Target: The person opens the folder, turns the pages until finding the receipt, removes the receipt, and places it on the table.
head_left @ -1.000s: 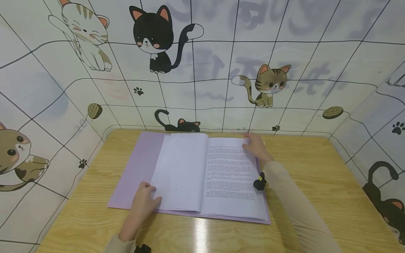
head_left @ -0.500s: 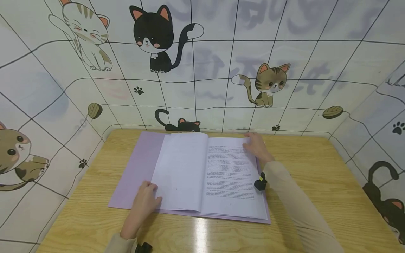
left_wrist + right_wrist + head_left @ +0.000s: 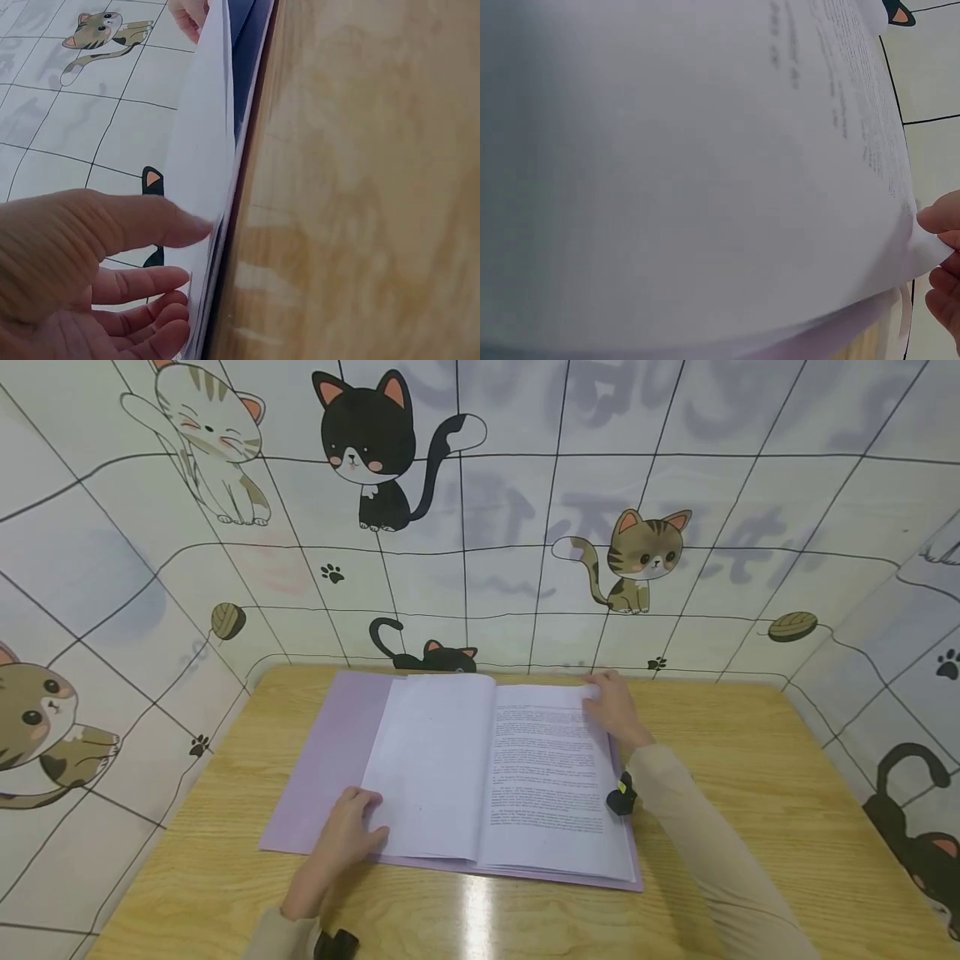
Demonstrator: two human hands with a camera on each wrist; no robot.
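Note:
A lilac folder (image 3: 322,760) lies open on the table with white sheets in it. The left-hand page (image 3: 427,768) looks blank; the right-hand page (image 3: 551,852) carries printed text. My left hand (image 3: 347,831) rests at the lower left edge of the blank page, fingers relaxed. In the left wrist view, the left hand (image 3: 97,255) has its thumb laid on the paper near the bottom edge. At the top right corner, my right hand (image 3: 617,710) pinches the printed page between thumb and fingers. That corner bends up between the right hand's fingers (image 3: 945,281) in the right wrist view.
The wooden table (image 3: 727,760) extends to both sides of the folder. A wall covering (image 3: 510,585) with cartoon cats and grid lines stands behind and at both sides. Small black cameras (image 3: 621,795) sit at the wrists.
My right hand has shifted very slightly to the right at the page corner. The left hand, folder and pages are essentially as before; the head view has moved a little.

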